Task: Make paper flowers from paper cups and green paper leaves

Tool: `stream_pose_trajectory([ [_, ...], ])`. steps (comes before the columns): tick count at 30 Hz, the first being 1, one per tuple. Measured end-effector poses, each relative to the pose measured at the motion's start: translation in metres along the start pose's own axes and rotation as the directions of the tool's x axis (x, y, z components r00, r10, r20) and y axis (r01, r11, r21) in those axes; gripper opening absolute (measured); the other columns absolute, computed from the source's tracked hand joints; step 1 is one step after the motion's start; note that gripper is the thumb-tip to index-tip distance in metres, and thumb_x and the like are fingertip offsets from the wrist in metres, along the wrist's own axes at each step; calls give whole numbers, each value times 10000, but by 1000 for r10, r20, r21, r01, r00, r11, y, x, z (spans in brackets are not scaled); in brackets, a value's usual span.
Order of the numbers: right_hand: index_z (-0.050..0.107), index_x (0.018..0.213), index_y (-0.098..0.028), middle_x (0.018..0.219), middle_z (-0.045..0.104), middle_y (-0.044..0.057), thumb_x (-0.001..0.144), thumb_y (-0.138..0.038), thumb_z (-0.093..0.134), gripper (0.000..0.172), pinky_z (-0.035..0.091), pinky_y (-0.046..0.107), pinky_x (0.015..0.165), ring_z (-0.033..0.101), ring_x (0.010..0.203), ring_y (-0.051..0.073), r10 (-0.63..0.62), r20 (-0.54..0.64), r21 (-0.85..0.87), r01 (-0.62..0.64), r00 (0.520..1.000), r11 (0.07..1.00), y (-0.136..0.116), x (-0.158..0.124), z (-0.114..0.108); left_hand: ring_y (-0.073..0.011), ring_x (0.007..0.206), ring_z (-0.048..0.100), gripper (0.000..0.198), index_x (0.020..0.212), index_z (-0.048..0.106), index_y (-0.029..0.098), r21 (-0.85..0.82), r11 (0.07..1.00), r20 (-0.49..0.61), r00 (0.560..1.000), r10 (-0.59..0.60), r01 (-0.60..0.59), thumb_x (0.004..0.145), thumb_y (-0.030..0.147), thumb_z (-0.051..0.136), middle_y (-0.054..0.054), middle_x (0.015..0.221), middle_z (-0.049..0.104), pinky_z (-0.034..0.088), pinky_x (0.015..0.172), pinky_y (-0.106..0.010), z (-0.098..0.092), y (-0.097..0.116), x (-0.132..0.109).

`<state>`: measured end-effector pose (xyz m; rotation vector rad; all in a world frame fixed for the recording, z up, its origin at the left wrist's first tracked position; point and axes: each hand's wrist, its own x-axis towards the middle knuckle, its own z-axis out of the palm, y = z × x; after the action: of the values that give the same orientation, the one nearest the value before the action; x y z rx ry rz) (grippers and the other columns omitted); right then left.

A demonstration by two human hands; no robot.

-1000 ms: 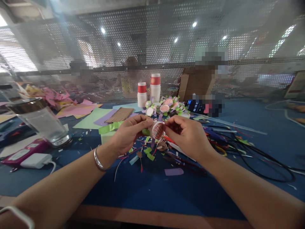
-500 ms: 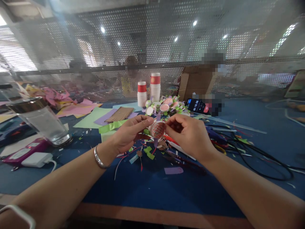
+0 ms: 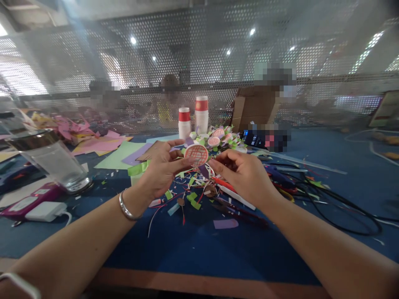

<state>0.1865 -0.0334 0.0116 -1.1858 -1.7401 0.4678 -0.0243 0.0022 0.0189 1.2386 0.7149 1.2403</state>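
Note:
A round paper craft piece has a white face with a red-orange grid drawn on it, and purple and green paper tabs stick out from its rim. My left hand grips its left side, thumb on the face. Thumb and forefinger of my right hand pinch at its right edge, by a small tab that the fingertips mostly hide. Behind my hands lies a pile of similar craft pieces. Paper scraps, a red-and-white pen-like tool and dark scissors lie below.
Paper cup stacks stand at the back. At left are a glass jar, a purple power strip and coloured paper sheets. A phone, a blue glue gun and black cables lie right. A perforated screen rises behind.
The craft piece has moved slightly left and turned so its gridded face shows more squarely. My left fingers have spread behind it; my right hand still pinches near its right edge.

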Motion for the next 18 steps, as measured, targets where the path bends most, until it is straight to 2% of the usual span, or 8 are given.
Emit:
stream_pose_trajectory([
  [5,720,827,-188,746,704,39,874,-579,721,394,444,311,592,589,651,168,59,130,73,-69,990,995,3,1,5,-128,839,698,594,1146,562,188,-109,994,-34,999,-13,9,667,114,906,-10,963,732,593,803,-284,2,1,1],
  [13,667,762,-193,673,612,-7,852,-586,739,410,398,287,533,497,559,122,79,165,173,-107,983,979,2,-1,6,-127,810,698,543,1095,545,201,-75,997,-21,999,-36,34,687,122,895,-4,911,740,569,772,-269,7,-6,-2],
  [18,665,770,-193,615,587,-22,882,-572,704,398,406,285,545,517,550,123,90,187,170,-122,978,978,3,-2,6,-139,828,702,507,1062,567,194,-138,990,-106,994,-27,12,673,92,877,-13,951,741,578,778,-289,5,-5,2],
])
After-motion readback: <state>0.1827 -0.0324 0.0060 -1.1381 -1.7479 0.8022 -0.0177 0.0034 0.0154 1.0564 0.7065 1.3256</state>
